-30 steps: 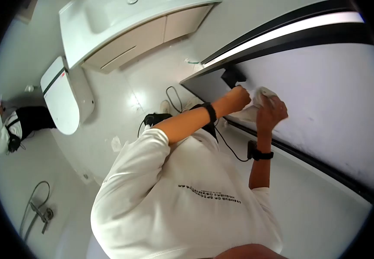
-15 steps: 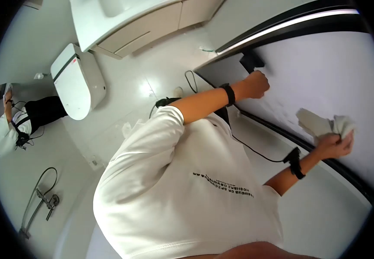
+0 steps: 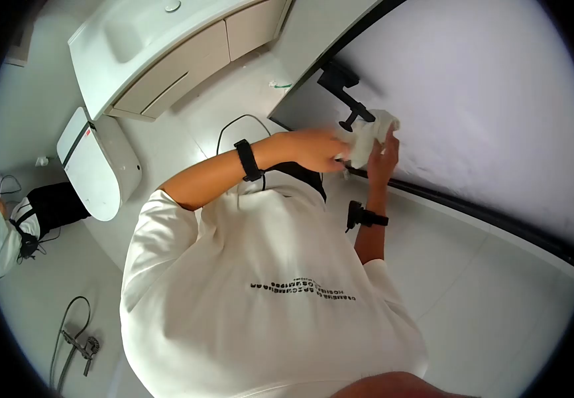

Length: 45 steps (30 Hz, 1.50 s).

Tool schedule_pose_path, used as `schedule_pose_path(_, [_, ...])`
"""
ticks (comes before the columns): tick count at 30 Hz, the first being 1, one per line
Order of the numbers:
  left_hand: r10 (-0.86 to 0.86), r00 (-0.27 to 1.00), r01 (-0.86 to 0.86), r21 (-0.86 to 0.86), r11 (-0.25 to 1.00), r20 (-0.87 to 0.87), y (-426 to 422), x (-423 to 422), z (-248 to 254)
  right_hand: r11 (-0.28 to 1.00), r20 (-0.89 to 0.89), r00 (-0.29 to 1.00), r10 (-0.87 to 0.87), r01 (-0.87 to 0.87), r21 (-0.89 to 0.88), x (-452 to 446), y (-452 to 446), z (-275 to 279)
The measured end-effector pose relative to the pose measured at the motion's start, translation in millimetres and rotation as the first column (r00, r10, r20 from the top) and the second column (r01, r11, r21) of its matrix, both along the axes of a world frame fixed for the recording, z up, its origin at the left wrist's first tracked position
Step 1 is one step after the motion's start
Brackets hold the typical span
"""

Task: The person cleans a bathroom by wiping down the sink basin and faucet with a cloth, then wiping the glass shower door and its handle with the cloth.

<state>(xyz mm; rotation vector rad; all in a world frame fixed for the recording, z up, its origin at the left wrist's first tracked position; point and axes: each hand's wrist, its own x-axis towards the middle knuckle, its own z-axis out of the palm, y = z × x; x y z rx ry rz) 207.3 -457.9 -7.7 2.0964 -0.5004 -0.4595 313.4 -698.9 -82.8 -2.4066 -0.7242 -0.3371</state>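
A crumpled off-white cloth point(image 3: 365, 141) is in my right hand point(image 3: 384, 158), with the fingers closed on it. It lies against the pale glossy panel point(image 3: 486, 99), just below the end of a black handle point(image 3: 352, 101) fixed there. My left hand point(image 3: 313, 150) reaches to the cloth's near side. Motion smears its fingers, so whether they grip the cloth or only touch it does not show. Each wrist wears a black strap.
A dark rail point(image 3: 472, 205) edges the panel's foot. At the left stand a white toilet point(image 3: 98, 166) and a washbasin point(image 3: 124, 40) over a beige cabinet point(image 3: 194, 69). A shower set point(image 3: 78, 338) hangs lower left. A black cable point(image 3: 234, 121) loops near my left arm.
My left hand has left the end of the black handle and come down beside the cloth. The right hand has brought the cloth leftward across the panel to the handle. My view has shifted too.
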Motion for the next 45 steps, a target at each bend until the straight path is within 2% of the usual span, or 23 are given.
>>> schedule_pose_path(1, [-0.020,0.999,0.022,0.056,0.998,-0.027,0.0,-3.6,-32.7,1.000,-0.093,0.996,0.003,-0.002,0.015,-3.7,3.9,-4.0])
schedule_pose_path(4, [0.038,0.977,-0.023,0.072,0.997,-0.208,10.8,-2.6,-71.9,0.998,-0.038,0.999,0.027,-0.025,0.056,-2.9,22.3,5.4])
schedule_pose_path(6, [0.108,0.981,-0.130,-0.133,0.983,-0.162,10.1,11.0,-116.0,0.991,0.019,0.997,0.073,-0.074,0.110,1.3,29.2,16.8])
schedule_pose_path(9, [0.271,0.830,-0.432,-0.253,0.866,-0.488,-1.8,21.8,-120.6,0.994,-0.193,0.980,0.040,-0.019,0.111,3.2,25.1,10.9])
schedule_pose_path(10, [0.254,0.842,-0.437,-0.326,0.838,-0.475,-10.0,31.3,-126.8,0.993,-0.205,0.977,0.059,-0.036,0.112,2.0,23.5,4.2])
schedule_pose_path(11, [0.207,0.857,-0.443,-0.472,0.762,-0.471,-21.8,34.1,-132.2,0.992,-0.208,0.975,0.078,-0.055,0.114,-1.7,22.2,-3.4])
schedule_pose_path(12, [0.209,0.786,-0.533,-0.467,0.705,-0.581,-32.3,37.4,-132.8,0.990,-0.348,0.930,0.122,-0.090,0.107,-4.3,19.8,-7.1])
schedule_pose_path(13, [0.189,0.711,-0.608,-0.457,0.649,-0.677,-47.4,44.3,-133.6,0.985,-0.360,0.917,0.174,-0.158,0.071,-5.1,14.1,-20.1])
schedule_pose_path(15, [-0.028,0.725,-0.598,-0.650,0.469,-0.688,-60.5,42.4,-168.5,0.949,-0.277,0.917,0.287,-0.311,-0.047,-3.7,1.5,-52.3])
schedule_pose_path(17, [0.062,0.612,-0.761,-0.565,0.320,-0.788,-65.3,39.8,-191.4,0.935,-0.401,0.859,0.317,-0.355,-0.021,-6.5,9.2,-59.0])
schedule_pose_path(20, [0.077,0.450,-0.886,-0.434,0.161,-0.890,-46.5,36.9,-191.1,0.968,-0.355,0.915,0.193,-0.236,-0.082,-15.5,12.0,-32.4])
schedule_pose_path(22, [0.054,0.443,-0.896,-0.443,0.018,-0.895,-27.4,52.5,-227.5,1.000,-0.134,0.991,0.027,-0.027,0.003,15.4,-10.9,-46.8])
schedule_pose_path(24, [0.114,0.423,-0.894,-0.435,-0.110,-0.899,-17.9,42.5,-226.4,0.999,0.087,0.995,0.048,-0.046,-0.019,-6.5,17.9,31.1])
schedule_pose_path(25, [0.193,0.410,-0.882,-0.441,-0.166,-0.891,-7.7,42.7,-198.8,0.996,0.050,0.997,0.055,-0.058,0.064,-7.2,29.6,50.3])
schedule_pose_path(28, [0.334,0.498,-0.852,-0.523,0.015,-0.801,12.5,51.2,-172.8,0.987,-0.178,0.971,0.158,-0.162,-0.010,-0.1,50.5,69.0])
schedule_pose_path(31, [0.486,0.578,-0.816,-0.443,0.372,-0.656,22.2,62.8,-165.9,0.951,-0.357,0.913,0.200,-0.269,-0.155,18.5,74.3,78.5])
schedule_pose_path(33, [0.631,0.681,-0.732,-0.376,0.568,-0.372,5.8,71.6,-183.2,0.899,-0.425,0.882,0.202,-0.339,-0.276,35.4,89.8,96.7])
schedule_pose_path(35, [0.658,0.753,-0.646,-0.230,0.728,-0.033,-14.6,89.6,-210.1,0.890,-0.579,0.801,0.152,-0.366,-0.271,42.1,114.0,97.6])
schedule_pose_path(37, [0.499,0.854,-0.516,0.115,0.849,0.148,-30.3,90.4,-195.4,0.871,-0.634,0.769,0.081,-0.363,-0.329,53.0,126.9,76.8])
schedule_pose_path(38, [0.378,0.902,-0.420,0.227,0.879,0.208,-33.7,86.8,-182.4,0.860,-0.423,0.892,0.160,-0.336,-0.383,54.1,122.3,53.7])
schedule_pose_path(40, [0.203,0.960,-0.263,0.385,0.885,0.191,-39.4,92.2,-182.1,0.882,-0.509,0.851,0.131,-0.335,-0.332,49.4,128.1,64.3])
schedule_pose_path(43, [0.226,0.896,-0.371,0.365,0.854,0.382,-23.9,84.1,-186.1,0.887,-0.512,0.839,0.186,-0.367,-0.281,47.8,125.8,65.5])
schedule_pose_path(45, [0.342,0.822,-0.468,0.198,0.861,0.454,5.3,83.0,-187.0,0.887,-0.478,0.853,0.209,-0.371,-0.275,49.4,125.3,61.8])
